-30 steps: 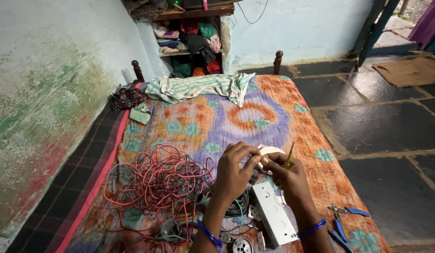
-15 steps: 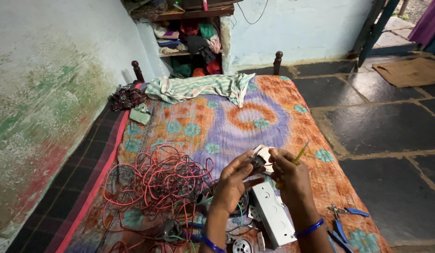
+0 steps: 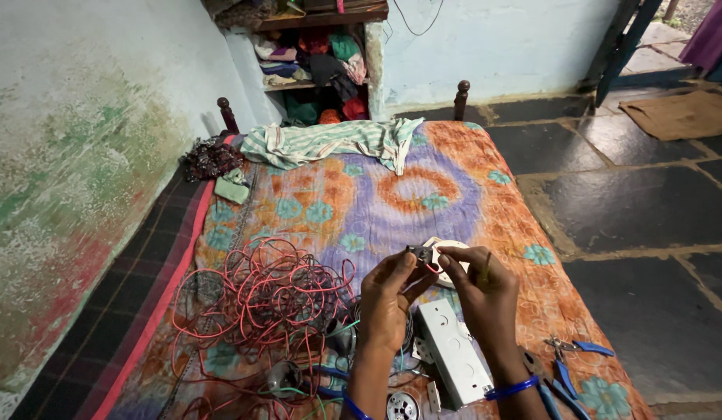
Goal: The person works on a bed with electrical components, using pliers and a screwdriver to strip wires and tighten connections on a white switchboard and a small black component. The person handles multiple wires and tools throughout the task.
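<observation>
Person sits on a bed with a patterned orange and purple quilt, both hands raised over it. Left hand pinches a small dark electrical part between thumb and fingertips, fingers closed on it. Right hand is closed round a thin yellowish tool, looks like a small screwdriver, held in the curled fingers with its tip hidden; the fingertips also reach toward the dark part. A short red wire runs off the part between the two hands. Just behind the hands a round white fitting shows; can't tell if it is held or lying on the quilt. Below the hands lies a white metal box with round knockouts. To the left, a big tangle of red wire. Blue-handled pliers lie to the right near the quilt edge. Striped cloth at the far end. To do this well, I'd judge: keep the part pinched steady and level, seat the tool tip square before turning, and keep the loose wire clear of the fingers so it doesn't pull out.
</observation>
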